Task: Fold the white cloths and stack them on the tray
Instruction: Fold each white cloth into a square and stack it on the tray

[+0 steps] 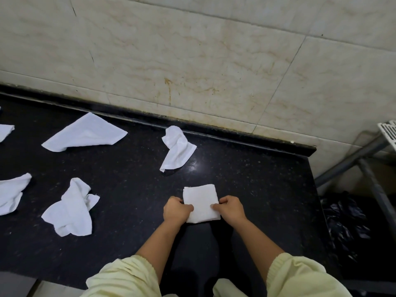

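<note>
**Desk:** Where's the cloth you're working on?

**Operator:** I see the folded cloth (201,203), a small white square lying flat on the black counter (246,179). It is right of the counter's middle and nearer the front edge than the back. My left hand (176,210) pinches its left side and my right hand (230,207) pinches its right side.

**Desk:** And the others?

**Operator:** A crumpled cloth (177,147) lies near the back edge, beyond the folded one. A flat cloth (85,133) is spread further left along the back. A bunched cloth (70,209) sits toward the front left. At the left edge I see a half-seen cloth (10,192) and, behind it, a cloth corner (5,131).

**Desk:** Any containers?

**Operator:** Past the counter's right end, a white slatted piece (389,131) rests on a grey metal frame (351,161). I cannot tell what it holds. Below it lies a black plastic bag (345,219), its contents hidden.
</note>
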